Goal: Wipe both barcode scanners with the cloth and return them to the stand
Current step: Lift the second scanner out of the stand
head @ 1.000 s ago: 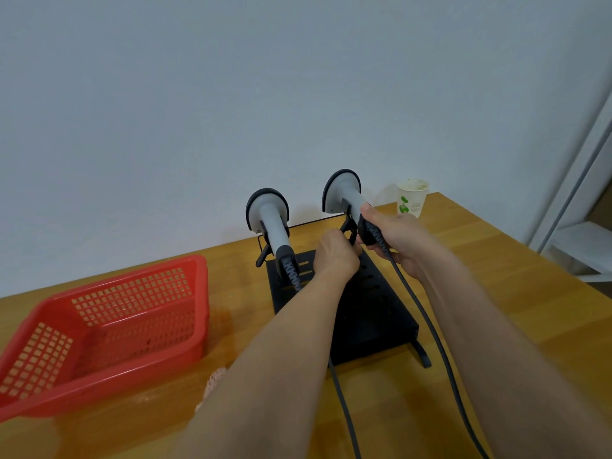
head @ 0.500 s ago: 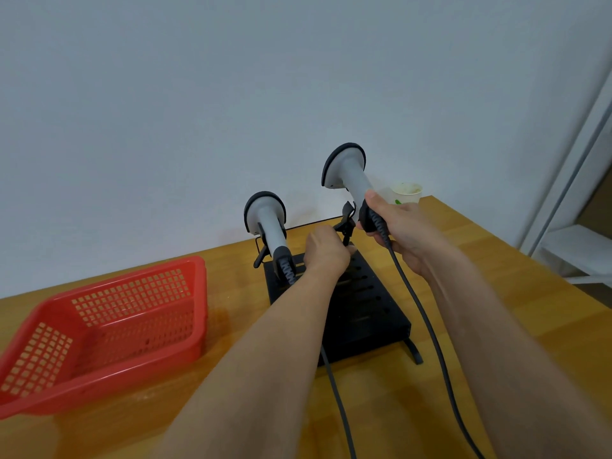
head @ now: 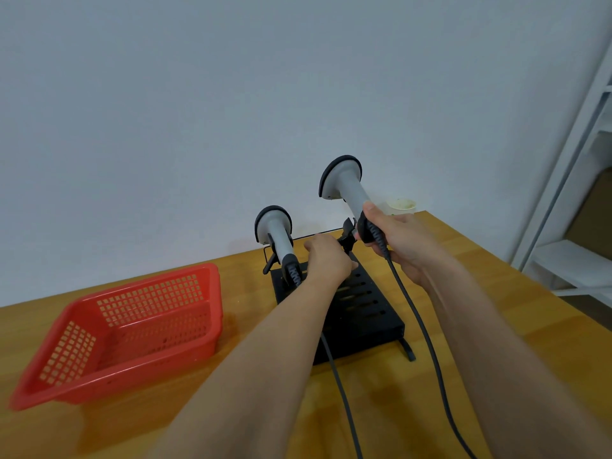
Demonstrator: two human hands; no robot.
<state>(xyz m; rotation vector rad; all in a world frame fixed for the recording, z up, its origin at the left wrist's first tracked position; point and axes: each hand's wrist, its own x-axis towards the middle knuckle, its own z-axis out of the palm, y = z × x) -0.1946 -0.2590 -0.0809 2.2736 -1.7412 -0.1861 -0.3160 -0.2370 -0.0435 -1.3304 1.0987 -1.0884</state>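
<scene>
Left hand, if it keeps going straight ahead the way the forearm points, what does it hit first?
Probably the black holder clip on the stand, right at the left hand knuckles; it may already touch it. Behind that, the wall. Depth is unclear from one view.

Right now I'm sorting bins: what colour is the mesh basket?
Red basket; head view.

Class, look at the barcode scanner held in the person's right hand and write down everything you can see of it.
The raised scanner has a grey, plastic-looking body: a round head rimmed in black, narrowing into a handle with a black base. It tilts up and away toward the wall, clear of the black stand. The right hand grips the lower handle. A dark cable runs from the base across the table toward the viewer.
</scene>
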